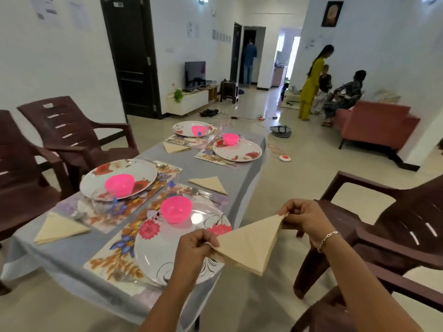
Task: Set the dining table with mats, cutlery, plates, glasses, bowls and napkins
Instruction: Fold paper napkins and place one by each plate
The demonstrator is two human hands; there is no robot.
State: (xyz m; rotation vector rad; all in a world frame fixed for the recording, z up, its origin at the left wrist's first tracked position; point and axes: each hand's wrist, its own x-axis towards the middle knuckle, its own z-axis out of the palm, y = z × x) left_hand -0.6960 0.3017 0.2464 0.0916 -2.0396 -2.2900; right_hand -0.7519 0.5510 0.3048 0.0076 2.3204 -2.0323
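Observation:
A beige napkin [249, 243] folded into a triangle hangs in the air over the near right corner of the table. My left hand [195, 248] pinches its left corner and my right hand [304, 218] pinches its top right corner. Below it lies the nearest floral plate [158, 248] with a pink bowl [176, 209] on a floral mat [115, 259]. Three other places carry plates, pink bowls and mats. Folded napkins lie at the near left [58, 228], the middle right [211, 184] and the far middle [173, 147]. A spoon [197, 191] lies behind the nearest plate.
The table has a grey cloth [62, 257]. Brown plastic chairs stand on the left [72, 130] and close on my right [393, 231]. Cables [273, 147] and a bag lie on the floor beyond the table. People stand and sit by a pink sofa [376, 125] far right.

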